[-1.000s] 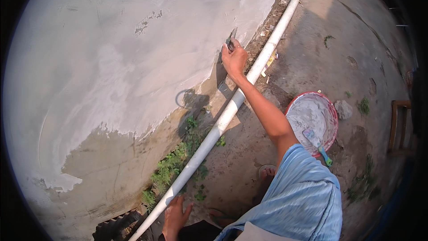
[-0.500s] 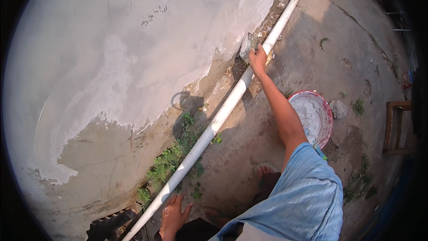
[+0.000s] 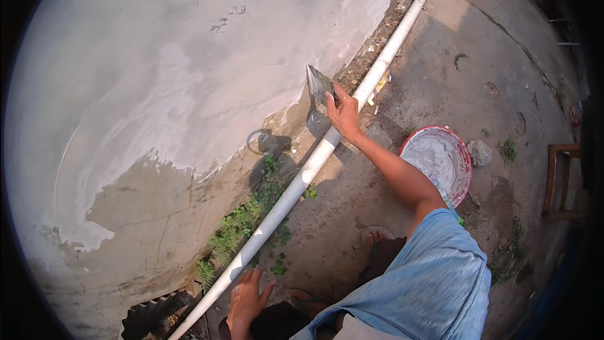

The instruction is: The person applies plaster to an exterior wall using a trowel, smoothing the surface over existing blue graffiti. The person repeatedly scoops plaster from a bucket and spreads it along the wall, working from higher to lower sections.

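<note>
My right hand (image 3: 343, 113) grips a flat metal plastering trowel (image 3: 320, 86), its blade tilted against the lower edge of the wall's pale grey coat. The wall (image 3: 157, 88) carries this smooth coat above, while a rough brownish strip stays bare along its foot. Whether the whole blade edge touches the wall, I cannot tell; the trowel's handle is hidden in my fingers. Down at the lower edge, my left hand (image 3: 247, 296) is open with fingers spread, holding nothing, close to the white pipe (image 3: 302, 179).
The long pipe runs diagonally along the wall's foot. Green weeds (image 3: 236, 230) grow beside it. A red-rimmed tub (image 3: 469, 173) of white paste (image 3: 434, 157) stands right of my arm, beside a stone (image 3: 479, 153). A wooden stool (image 3: 550, 182) is far right; corrugated sheet (image 3: 148, 318) lies lower left.
My right hand has moved left and toward me along the wall's lower edge with the trowel, whose blade now shows more face. The left hand has barely moved.
</note>
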### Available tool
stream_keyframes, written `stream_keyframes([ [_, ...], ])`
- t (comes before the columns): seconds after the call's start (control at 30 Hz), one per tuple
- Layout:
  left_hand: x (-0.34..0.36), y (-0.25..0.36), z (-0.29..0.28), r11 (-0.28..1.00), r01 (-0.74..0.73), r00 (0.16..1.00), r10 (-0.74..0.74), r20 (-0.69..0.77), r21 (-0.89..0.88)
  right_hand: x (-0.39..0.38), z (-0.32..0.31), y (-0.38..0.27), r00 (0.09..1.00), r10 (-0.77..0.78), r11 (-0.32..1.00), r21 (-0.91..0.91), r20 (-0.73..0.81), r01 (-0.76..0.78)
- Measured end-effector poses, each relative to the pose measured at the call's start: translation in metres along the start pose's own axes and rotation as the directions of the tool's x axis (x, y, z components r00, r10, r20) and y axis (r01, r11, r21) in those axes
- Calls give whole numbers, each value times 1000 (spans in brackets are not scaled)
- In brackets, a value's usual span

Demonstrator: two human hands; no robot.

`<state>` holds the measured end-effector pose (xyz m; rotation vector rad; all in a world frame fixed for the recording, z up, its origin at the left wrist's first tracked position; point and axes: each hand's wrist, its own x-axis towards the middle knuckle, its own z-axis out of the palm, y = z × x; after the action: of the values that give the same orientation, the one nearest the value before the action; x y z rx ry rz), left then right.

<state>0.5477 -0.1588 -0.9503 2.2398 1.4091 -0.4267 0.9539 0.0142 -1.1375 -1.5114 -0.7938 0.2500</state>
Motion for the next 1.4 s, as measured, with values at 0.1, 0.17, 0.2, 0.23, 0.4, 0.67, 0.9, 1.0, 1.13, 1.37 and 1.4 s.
stream_keyframes([
  [0.1, 0, 2, -2, 1000, -4, 1000, 5, -14, 3, 28, -19, 24, 985, 20, 999, -40, -169, -27],
  [0.17, -6, 0, 1, 1000, -5, 1000, 5, -25, -11, 52, -27, 37, 969, 89, 992, -69, -229, -107],
  [0.2, -8, -2, 3, 1000, 2, 1000, -2, -27, -1, 58, -24, 39, 973, 58, 994, -75, -222, -77],
  [0.23, -11, -3, 4, 1000, 8, 1000, -8, -28, 9, 62, -18, 41, 976, 28, 996, -81, -216, -47],
  [0.4, -11, -5, 2, 999, 54, 998, -54, 12, -4, 58, 37, 22, 957, -89, 996, -25, -277, 86],
  [0.67, -6, -2, 4, 998, 61, 998, -60, 17, -4, -30, 24, -19, 965, -261, 965, 42, 36, 260],
  [0.9, -9, 1, 0, 999, 50, 998, -50, 26, -7, 26, -7, 59, 926, 279, 950, -72, -253, -305],
  [1.0, -11, -3, 0, 998, 58, 998, -58, 36, 2, 15, 22, 78, 929, 326, 943, -5, -176, -332],
  [1.13, -9, -4, 2, 996, 91, 994, -91, 60, 1, 10, 89, 39, 915, 307, 951, 111, -261, -287],
  [1.37, -6, -20, 10, 1000, 23, 996, -23, 83, 0, -31, 109, 11, 935, 302, 876, 440, -185, -195],
  [1.4, -3, -19, 11, 1000, 19, 996, -19, 90, 10, -36, 103, 7, 953, 272, 880, 434, -131, -191],
])
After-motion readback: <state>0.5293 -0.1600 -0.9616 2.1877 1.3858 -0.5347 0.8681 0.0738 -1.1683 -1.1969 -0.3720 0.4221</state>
